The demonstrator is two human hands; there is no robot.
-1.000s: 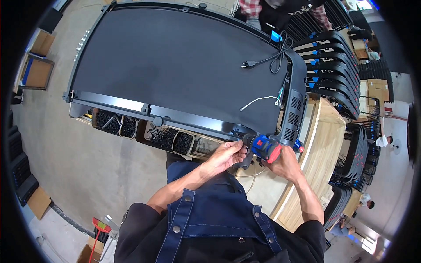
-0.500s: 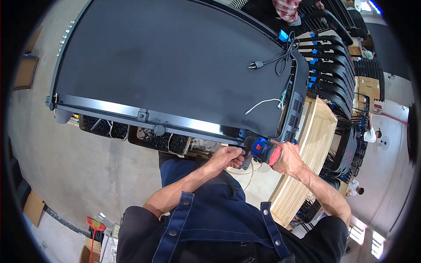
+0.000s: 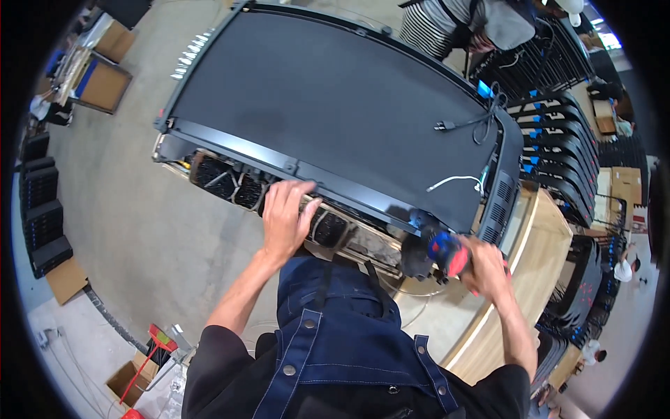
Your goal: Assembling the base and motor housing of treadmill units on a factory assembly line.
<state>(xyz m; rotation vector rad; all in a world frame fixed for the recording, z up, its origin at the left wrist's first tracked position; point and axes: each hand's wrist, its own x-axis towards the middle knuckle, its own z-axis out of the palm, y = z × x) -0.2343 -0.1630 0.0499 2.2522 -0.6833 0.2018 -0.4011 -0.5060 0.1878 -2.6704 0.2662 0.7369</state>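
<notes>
Your right hand (image 3: 486, 269) is wrapped around a blue-and-red drill (image 3: 447, 253), its nose toward the treadmill's (image 3: 328, 105) near rail (image 3: 255, 148), close to the right-hand corner; whether the tip touches there cannot be told. Your left hand (image 3: 285, 218) is palm down with its fingers stretched out and slightly apart, over the bins (image 3: 241, 202) of small black parts along that rail; what lies under its fingertips is hidden. A dark part (image 3: 417, 255) sits just beside the drill, on its left. The treadmill lies in front of you with its black belt facing up. On its right end are a vented cover (image 3: 500, 202), a black cord (image 3: 481, 133) with its plug on the belt, and a white wire (image 3: 452, 181) near the cover. A wooden crate (image 3: 534, 258) stands to the right, nearer you, and beyond it black frames (image 3: 562, 150) are stacked. Someone in a striped garment (image 3: 424, 29) stands across the treadmill.
</notes>
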